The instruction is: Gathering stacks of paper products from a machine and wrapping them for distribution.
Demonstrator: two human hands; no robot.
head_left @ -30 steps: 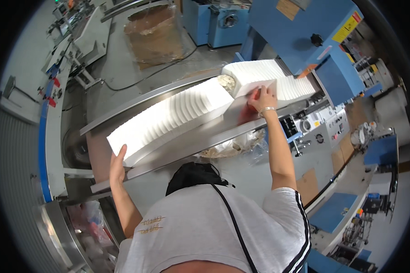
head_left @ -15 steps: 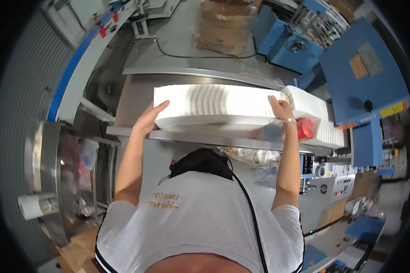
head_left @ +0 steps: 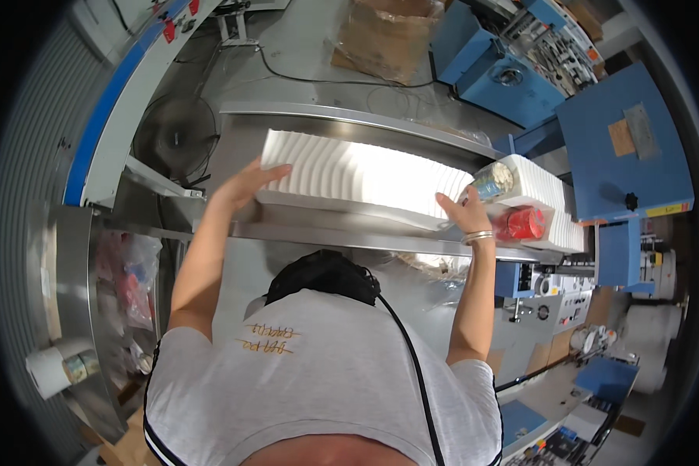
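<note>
A long row of thin white pieces [head_left: 357,172], pressed face to face with ridged edges, lies lengthwise in a metal trough [head_left: 245,132]. Their exact kind cannot be made out. My left hand [head_left: 248,185] grips the row's left end, thumb on top. At the right end my right hand [head_left: 466,211], with a bracelet at the wrist, holds it with the thumb on the upper face; its other fingers are partly hidden. Just beyond this hand are a clear jar with pale contents [head_left: 495,180] and a red container [head_left: 524,224]. More white stacked pieces [head_left: 540,185] stand behind them.
Blue machines [head_left: 625,144] stand at the right and far right. The trough's near metal rim [head_left: 326,237] runs in front of my body. On the floor beyond is a plastic-wrapped carton [head_left: 384,39]. A blue-edged bench [head_left: 120,101] is at the left.
The white row has tilted, its right end nearer to me, and more of the jar shows. My right hand has come left and nearer; the whole view has shifted slightly.
</note>
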